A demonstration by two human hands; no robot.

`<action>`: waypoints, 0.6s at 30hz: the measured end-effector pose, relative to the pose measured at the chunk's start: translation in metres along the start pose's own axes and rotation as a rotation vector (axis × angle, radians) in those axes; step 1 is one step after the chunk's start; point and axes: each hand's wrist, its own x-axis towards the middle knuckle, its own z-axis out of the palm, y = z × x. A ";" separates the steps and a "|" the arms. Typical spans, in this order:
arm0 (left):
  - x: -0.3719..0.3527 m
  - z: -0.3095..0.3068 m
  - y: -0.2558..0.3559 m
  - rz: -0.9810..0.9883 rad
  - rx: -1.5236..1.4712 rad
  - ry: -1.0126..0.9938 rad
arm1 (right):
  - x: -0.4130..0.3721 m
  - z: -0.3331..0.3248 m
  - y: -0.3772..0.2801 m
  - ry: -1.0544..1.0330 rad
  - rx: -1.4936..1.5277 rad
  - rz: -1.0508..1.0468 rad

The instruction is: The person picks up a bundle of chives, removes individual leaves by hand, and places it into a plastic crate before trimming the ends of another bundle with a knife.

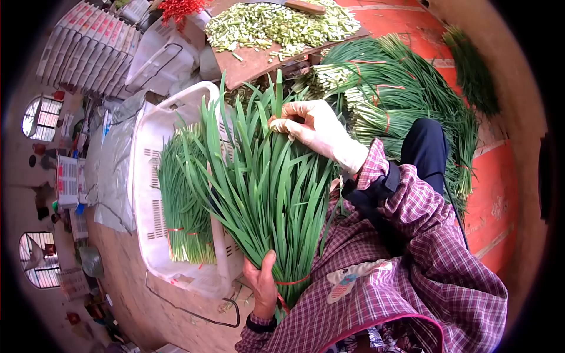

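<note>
We note our right hand [321,129], in a thin off-white glove, at the upper leaves of a long, flat-leaved green bundle [276,188]. Its thumb and forefinger are pinched together on leaf—we cannot tell how many blades they grip. Our bare left hand [263,285] closes round the lower part, thumb uppermost, other fingers partly hidden; a thin red band [294,281] circles the stems just beside that thumb. The bundle spans the space between both sets of fingers. Past the left fingers we record a white plastic crate [141,200], holding banded thin green stalks [188,206]. Beyond the right fingers: a brown board [247,67] bearing chopped pale-green pieces [294,26]—and, near it, a heap of red-banded green bunches [406,88].
</note>
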 end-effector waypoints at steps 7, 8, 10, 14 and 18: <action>-0.003 -0.001 -0.006 0.047 0.085 0.004 | 0.034 -0.056 0.001 0.597 -0.862 -0.542; -0.003 0.001 -0.004 0.057 0.102 0.011 | 0.031 -0.063 -0.008 0.521 -0.956 -0.428; -0.003 -0.001 -0.004 0.054 0.122 0.011 | 0.028 -0.065 -0.021 0.520 -1.090 -0.457; -0.003 0.002 0.002 0.046 0.158 0.005 | 0.010 -0.038 -0.044 0.214 -0.422 -0.384; -0.003 0.002 0.003 0.048 0.156 -0.002 | 0.001 -0.006 -0.052 -0.169 -0.112 -0.230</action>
